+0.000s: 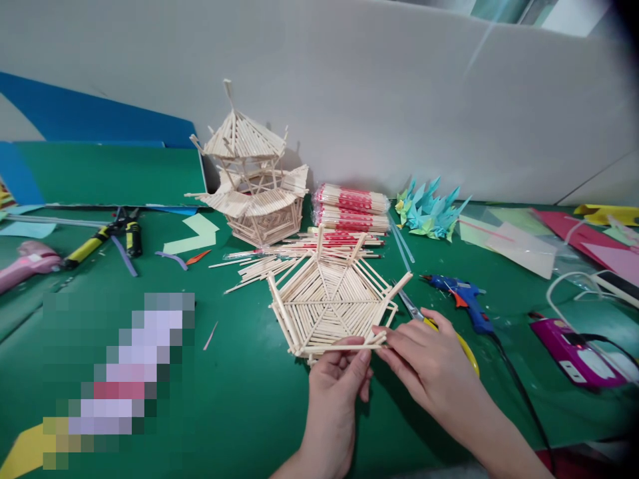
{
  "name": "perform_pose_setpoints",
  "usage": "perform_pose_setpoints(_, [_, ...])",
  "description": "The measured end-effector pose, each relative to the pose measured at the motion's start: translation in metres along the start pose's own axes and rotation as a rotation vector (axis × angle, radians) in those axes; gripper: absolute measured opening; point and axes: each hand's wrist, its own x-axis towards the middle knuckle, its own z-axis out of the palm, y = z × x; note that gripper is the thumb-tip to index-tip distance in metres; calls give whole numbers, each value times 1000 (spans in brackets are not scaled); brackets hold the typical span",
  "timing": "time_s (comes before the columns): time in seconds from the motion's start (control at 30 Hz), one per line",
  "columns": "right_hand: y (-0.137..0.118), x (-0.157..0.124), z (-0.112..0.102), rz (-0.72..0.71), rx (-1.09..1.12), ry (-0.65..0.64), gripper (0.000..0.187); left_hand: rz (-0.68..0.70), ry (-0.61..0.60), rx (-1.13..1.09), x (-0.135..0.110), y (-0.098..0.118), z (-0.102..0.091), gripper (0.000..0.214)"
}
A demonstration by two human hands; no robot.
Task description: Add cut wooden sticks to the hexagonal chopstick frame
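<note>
A six-sided frame of wooden sticks [329,303] is held tilted above the green table, its panels of laid sticks meeting at the middle. My left hand [342,379] grips its near edge from below, thumb on a stick along that edge. At the near right corner, the fingertips of my right hand [424,352] pinch the end of a stick. Scissors with yellow handles [466,346] lie partly hidden behind my right hand. Loose wooden sticks [269,269] lie just beyond the frame.
A stick pavilion [254,179] stands at the back beside bundled sticks [352,206] and blue folded paper [434,209]. On the right are a blue glue gun [464,299] and a purple power strip [574,352]. Pliers [100,239] and paper scraps lie left. One patch is pixelated.
</note>
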Motion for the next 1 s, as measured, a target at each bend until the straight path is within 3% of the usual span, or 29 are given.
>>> perform_pose_setpoints(0.07, [0, 1, 0, 0, 3, 8, 26, 36, -17, 109, -5, -1, -2, 17])
perform_pose_setpoints(0.13, [-1, 1, -1, -2, 1, 12, 29, 169, -72, 313, -11, -1, -5, 19])
perform_pose_setpoints(0.27, [-1, 2, -1, -19, -20, 29, 33, 834, -270, 811, -19, 12, -14, 8])
perform_pose_setpoints(0.33, [-1, 2, -1, -18, -31, 34, 32, 1128, -365, 1013, -17, 20, -18, 20])
perform_pose_setpoints(0.43, [-1, 1, 0, -13, -18, 38, 30, 1386, -351, 1216, -10, 28, -20, 26])
perform_pose_setpoints(0.5, [0, 0, 1, -13, 3, 36, 28, 1418, -249, 1353, -5, 28, -18, 25])
perform_pose_setpoints(0.6, [0, 0, 0, -16, 24, 32, 27, 1340, -129, 1559, -2, 26, -12, 25])
perform_pose_setpoints(1.0, [1, -2, 2, -26, -15, 21, 29, 1264, -256, 1765, 1, 36, -3, 26])
